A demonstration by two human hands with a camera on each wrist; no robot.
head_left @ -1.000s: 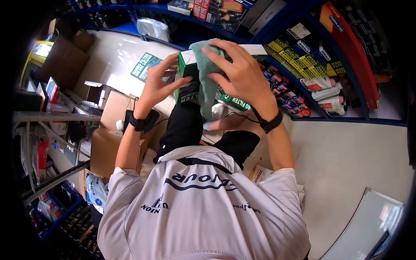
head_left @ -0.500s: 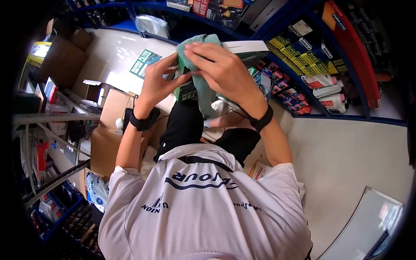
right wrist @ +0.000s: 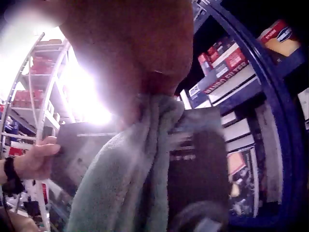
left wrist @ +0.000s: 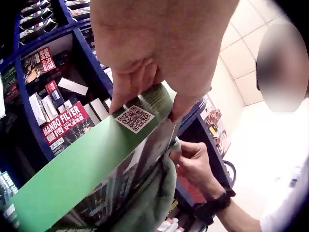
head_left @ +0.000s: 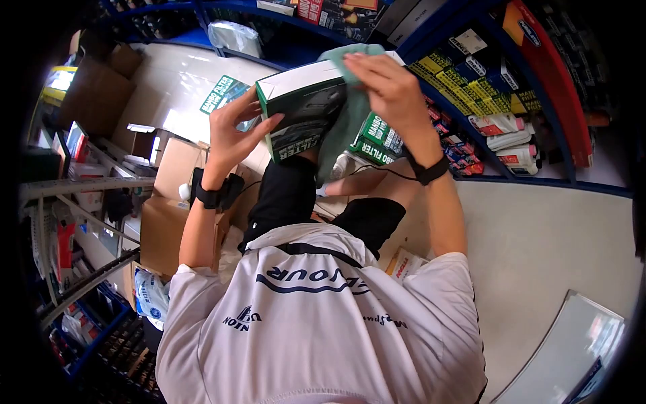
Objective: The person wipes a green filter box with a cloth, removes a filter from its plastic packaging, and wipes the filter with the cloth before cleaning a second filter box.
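- The box (head_left: pixel 296 111), white along its top edge and green at one end, is held up at a tilt between the two grips, above the person's black shorts (head_left: pixel 286 195).
- That green cloth (head_left: pixel 344 114) drapes over the top edge near the right grip and hangs down the dark printed face.
- Left grip (head_left: pixel 232 131): parted only as wide as the box is thick, thumb on the printed face, fingers on the far side of the green end.
- Right grip (head_left: pixel 393 87): fingers bent together, nearly closed, pinching a fold of the cloth.
- Just below the right grip, there are green filter boxes (head_left: pixel 380 138).
- Near the left grip, on the far side, another printed box (head_left: pixel 225 94) lies on the floor (head_left: pixel 182 74).
- Out past the right grip, yellow-and-black boxes (head_left: pixel 471 87) and white bottles (head_left: pixel 501 141) sit in the blue shelves (head_left: pixel 451 28).
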